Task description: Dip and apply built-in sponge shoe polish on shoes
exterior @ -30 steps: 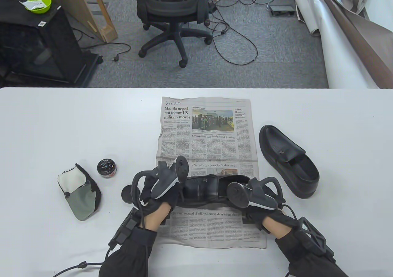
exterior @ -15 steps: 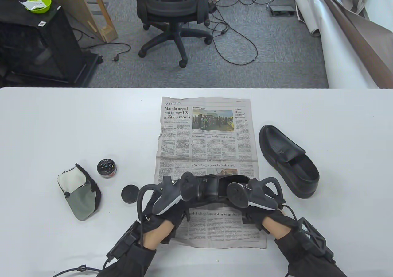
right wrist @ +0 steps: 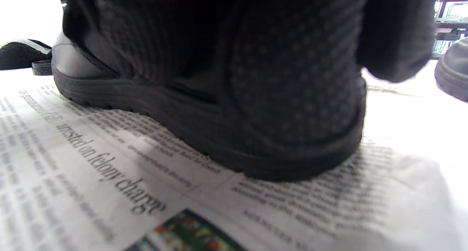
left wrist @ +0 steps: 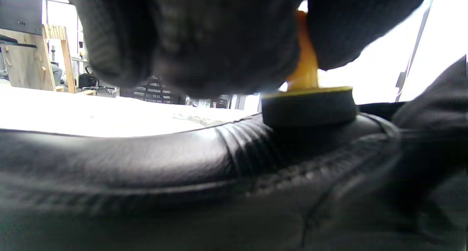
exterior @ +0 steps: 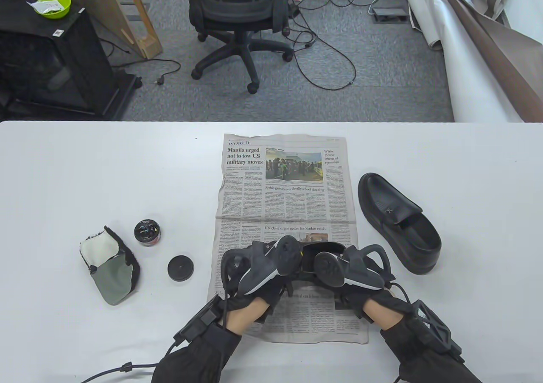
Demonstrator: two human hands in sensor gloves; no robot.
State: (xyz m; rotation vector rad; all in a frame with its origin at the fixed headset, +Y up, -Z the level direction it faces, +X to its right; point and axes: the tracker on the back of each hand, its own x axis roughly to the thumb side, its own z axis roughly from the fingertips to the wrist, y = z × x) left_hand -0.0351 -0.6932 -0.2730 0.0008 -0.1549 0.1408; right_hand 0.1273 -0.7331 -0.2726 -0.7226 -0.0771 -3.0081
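Observation:
A black leather shoe [exterior: 312,250] lies on the newspaper [exterior: 284,188], mostly hidden under both hands. My left hand [exterior: 265,287] pinches the sponge applicator by its orange-yellow handle [left wrist: 305,68]. Its dark sponge pad [left wrist: 309,106] presses on the shoe's upper [left wrist: 182,178] near the ribbed part. My right hand [exterior: 360,289] grips the shoe's heel, with its gloved fingers [right wrist: 292,79] wrapped round the back above the sole [right wrist: 204,141]. The open polish tin [exterior: 147,231] stands to the left on the table, and its black lid [exterior: 180,268] lies beside it.
The second black shoe [exterior: 398,224] lies on the table right of the newspaper and shows at the edge of the right wrist view [right wrist: 453,75]. A grey and white cloth mitt [exterior: 109,265] lies at the left. An office chair [exterior: 237,14] stands beyond the table's far edge.
My left hand has slid the sponge to the right along the shoe, from the toe end toward the opening, uncovering the lid. The right hand and the shoe have stayed put.

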